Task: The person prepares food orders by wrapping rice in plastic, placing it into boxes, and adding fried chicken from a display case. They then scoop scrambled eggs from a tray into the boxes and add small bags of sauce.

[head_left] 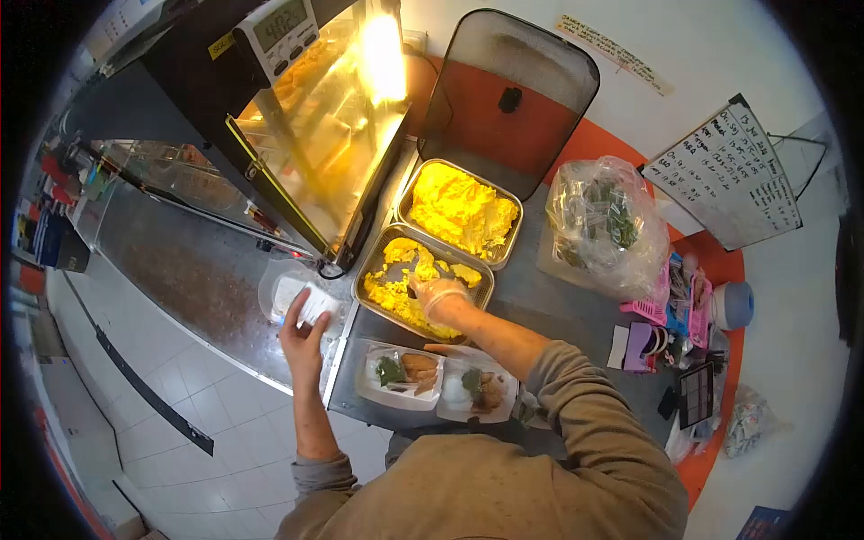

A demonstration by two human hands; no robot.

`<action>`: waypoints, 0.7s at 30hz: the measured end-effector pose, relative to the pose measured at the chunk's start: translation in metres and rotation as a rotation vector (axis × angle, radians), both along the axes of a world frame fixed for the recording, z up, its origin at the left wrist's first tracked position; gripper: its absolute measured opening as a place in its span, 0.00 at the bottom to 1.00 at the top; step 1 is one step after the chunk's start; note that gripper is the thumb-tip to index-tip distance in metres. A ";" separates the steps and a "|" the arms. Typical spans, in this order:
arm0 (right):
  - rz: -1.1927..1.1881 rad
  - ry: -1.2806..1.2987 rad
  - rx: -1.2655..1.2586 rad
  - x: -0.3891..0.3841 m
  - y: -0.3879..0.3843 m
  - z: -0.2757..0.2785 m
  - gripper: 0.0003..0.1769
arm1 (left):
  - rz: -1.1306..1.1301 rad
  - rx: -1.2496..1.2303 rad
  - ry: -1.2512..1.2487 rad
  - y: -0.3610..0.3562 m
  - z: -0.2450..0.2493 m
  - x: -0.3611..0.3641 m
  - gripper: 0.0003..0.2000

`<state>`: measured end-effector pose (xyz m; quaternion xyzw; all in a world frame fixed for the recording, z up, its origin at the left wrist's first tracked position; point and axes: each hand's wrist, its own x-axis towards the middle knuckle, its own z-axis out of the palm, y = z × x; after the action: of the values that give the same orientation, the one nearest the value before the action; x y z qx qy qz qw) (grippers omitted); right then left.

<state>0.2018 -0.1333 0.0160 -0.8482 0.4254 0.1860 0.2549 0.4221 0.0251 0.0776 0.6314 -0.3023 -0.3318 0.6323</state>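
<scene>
My left hand [304,335] holds a small white packet [317,304] between thumb and fingers, over the metal counter beside a round clear lid or bowl [274,283]. My right hand [439,299], in a thin clear glove, reaches into the nearer metal tray [362,283] of yellow food; its fingertips touch the food and look closed, but what they grip is hidden. Behind it a second tray [515,238] is heaped with yellow food [459,207]. Nearer my body are two open boxes [364,382] [504,409] with white food, green leaves and brown pieces.
A lit glass warmer [324,135] with a timer [283,34] stands at the upper left. A dark mesh cover [508,67] leans behind the trays. At the right are a plastic bag of leaves [605,220], pink baskets [661,301] and a whiteboard [729,175].
</scene>
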 end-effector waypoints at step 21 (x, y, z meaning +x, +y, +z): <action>-0.182 0.173 -0.233 -0.067 -0.167 -0.003 0.25 | 0.126 0.081 0.048 0.023 -0.031 0.013 0.24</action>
<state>0.1353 -0.3000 0.0128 -0.8109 0.5394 0.1838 0.1332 0.4352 0.0485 0.0463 0.6662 -0.2331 -0.3184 0.6328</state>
